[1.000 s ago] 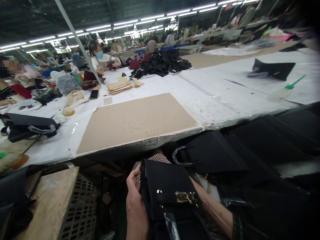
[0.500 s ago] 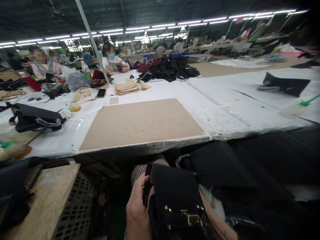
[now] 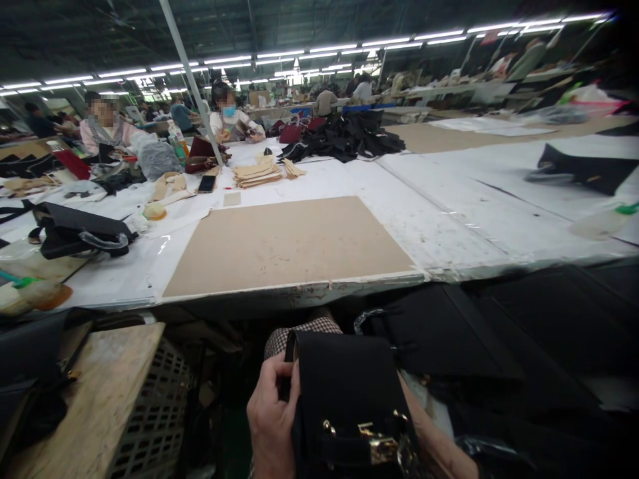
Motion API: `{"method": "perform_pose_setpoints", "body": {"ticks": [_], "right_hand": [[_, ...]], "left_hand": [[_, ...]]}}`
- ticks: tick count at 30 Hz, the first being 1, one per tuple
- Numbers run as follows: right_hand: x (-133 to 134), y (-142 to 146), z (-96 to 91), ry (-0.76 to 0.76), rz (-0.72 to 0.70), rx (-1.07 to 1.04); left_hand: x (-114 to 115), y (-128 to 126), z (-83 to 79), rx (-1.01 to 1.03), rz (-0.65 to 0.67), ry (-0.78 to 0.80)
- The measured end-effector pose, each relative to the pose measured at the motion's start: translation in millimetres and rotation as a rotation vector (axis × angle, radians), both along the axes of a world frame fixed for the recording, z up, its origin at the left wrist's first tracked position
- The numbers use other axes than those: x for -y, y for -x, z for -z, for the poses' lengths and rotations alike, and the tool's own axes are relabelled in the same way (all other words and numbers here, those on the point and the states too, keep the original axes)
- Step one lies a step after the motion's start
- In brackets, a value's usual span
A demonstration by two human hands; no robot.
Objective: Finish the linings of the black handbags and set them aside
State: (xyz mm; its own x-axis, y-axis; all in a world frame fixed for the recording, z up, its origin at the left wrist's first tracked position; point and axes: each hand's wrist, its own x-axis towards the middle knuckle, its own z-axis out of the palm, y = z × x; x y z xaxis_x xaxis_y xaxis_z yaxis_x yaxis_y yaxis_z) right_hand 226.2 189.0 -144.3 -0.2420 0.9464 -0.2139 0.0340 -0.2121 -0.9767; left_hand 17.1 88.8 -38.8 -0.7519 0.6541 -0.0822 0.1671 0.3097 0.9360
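Observation:
A black handbag (image 3: 349,392) with a gold clasp (image 3: 382,446) rests on my lap at the bottom middle of the view. My left hand (image 3: 272,419) grips its left edge, fingers curled round the side. My right forearm (image 3: 434,446) runs under the bag's right side; the right hand itself is hidden behind the bag. A second black bag (image 3: 429,332) with a plastic-wrapped handle lies just beyond, under the table edge.
A white worktable (image 3: 449,226) with a brown cardboard sheet (image 3: 284,246) lies ahead. On it are black bags (image 3: 74,229), tan pieces (image 3: 257,174), a phone (image 3: 206,183) and a black pile (image 3: 349,136). A wooden board over a crate (image 3: 100,406) stands at left. Other people work at the far side.
The bag has slid lower in my lap and my left hand has shifted along its left edge. The view has tilted slightly up.

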Motion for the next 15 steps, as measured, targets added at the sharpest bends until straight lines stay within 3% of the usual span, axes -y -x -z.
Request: {"method": "perform_pose_setpoints", "body": {"ticks": [4, 12, 15], "right_hand": [[-0.3, 1.6, -3.5, 0.153, 0.072, -0.064], [4.2, 8.5, -8.2, 0.218, 0.085, -0.05], [3.5, 6.9, -6.3, 0.14, 0.064, -0.029]], "left_hand": [[-2.6, -2.4, 1.8, -0.073, 0.0, -0.018], [-3.5, -5.9, -2.6, -0.133, -0.04, 0.108], [-4.2, -7.0, -6.9, -0.13, -0.045, 0.145]]}}
